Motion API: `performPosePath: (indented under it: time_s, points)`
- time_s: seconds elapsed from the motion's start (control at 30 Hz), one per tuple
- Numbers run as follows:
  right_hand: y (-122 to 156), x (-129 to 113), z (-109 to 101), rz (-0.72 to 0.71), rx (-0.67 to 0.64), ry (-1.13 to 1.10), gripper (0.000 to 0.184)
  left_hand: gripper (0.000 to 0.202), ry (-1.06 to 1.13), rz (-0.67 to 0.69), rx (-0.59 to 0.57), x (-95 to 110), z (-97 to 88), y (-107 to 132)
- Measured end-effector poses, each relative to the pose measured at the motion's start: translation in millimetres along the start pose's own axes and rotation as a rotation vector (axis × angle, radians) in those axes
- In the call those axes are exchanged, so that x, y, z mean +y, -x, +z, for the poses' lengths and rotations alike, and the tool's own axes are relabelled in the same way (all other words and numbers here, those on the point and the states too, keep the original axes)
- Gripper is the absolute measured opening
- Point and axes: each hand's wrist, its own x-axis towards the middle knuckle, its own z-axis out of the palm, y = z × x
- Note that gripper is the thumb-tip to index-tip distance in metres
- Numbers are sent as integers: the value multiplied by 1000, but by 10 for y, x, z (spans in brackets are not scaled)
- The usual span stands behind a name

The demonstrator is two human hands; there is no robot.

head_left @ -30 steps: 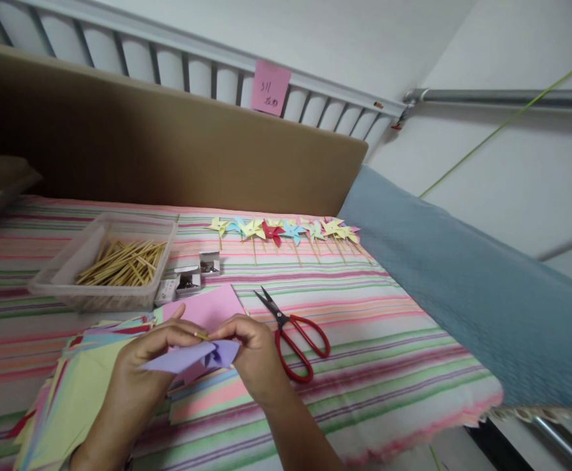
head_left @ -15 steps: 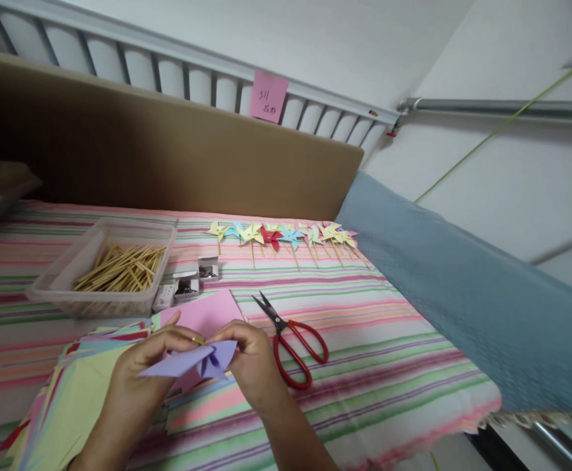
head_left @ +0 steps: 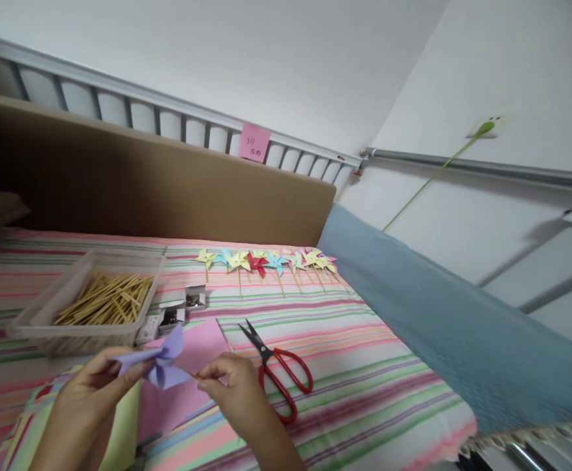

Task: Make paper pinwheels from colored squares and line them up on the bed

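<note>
A purple paper pinwheel (head_left: 165, 371) hangs above the papers, its blades folded in toward the middle. My left hand (head_left: 87, 402) pinches one of its blades between thumb and fingers. My right hand (head_left: 237, 389) is closed on a thin wooden stick (head_left: 194, 375) that runs to the pinwheel; most of the stick is hidden. Beneath lies a pink paper sheet (head_left: 205, 343), with a stack of coloured paper (head_left: 126, 428) partly covered by my left hand. Just right of my right hand are black scissors with red handles (head_left: 265, 354), their blades slightly apart.
A clear plastic tub (head_left: 28, 320) holds many wooden sticks (head_left: 114, 297). Beside it stand small open boxes (head_left: 195, 297) with tiny dark metal pieces. Several finished pinwheels (head_left: 256, 263) lie in a row at the back, before a cardboard panel (head_left: 178, 203). The striped cloth (head_left: 364, 392) ends at the right.
The pinwheel has turned so its front shows, and my hands have moved apart. My right hand now grips its stick. The camera view has tilted upward and shifted right.
</note>
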Motion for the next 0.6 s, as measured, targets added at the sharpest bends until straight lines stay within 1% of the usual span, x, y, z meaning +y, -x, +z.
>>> performPosePath:
  time_s: [0.13,0.23,0.3,0.37,0.43,0.47,0.6]
  points:
    - [8,11,20,-20,17,102,8,32,102,-53,51,74,69,37]
    - [8,12,31,-26,36,97,9,44,147,-88,55,102,100,52]
    - [-22,46,27,6,63,0,9,53,169,-76,54,112,97,40]
    - [-100,109,5,117,123,-162,7,57,178,-32,62,121,75,14]
    - [-245,182,-41,243,178,-287,8,55,176,1,80,129,34,-18]
    - [-343,213,-71,286,192,-314,10,53,174,4,89,133,10,-31]
    - [-877,277,-168,390,190,-326,17,48,156,-28,97,147,-96,-59]
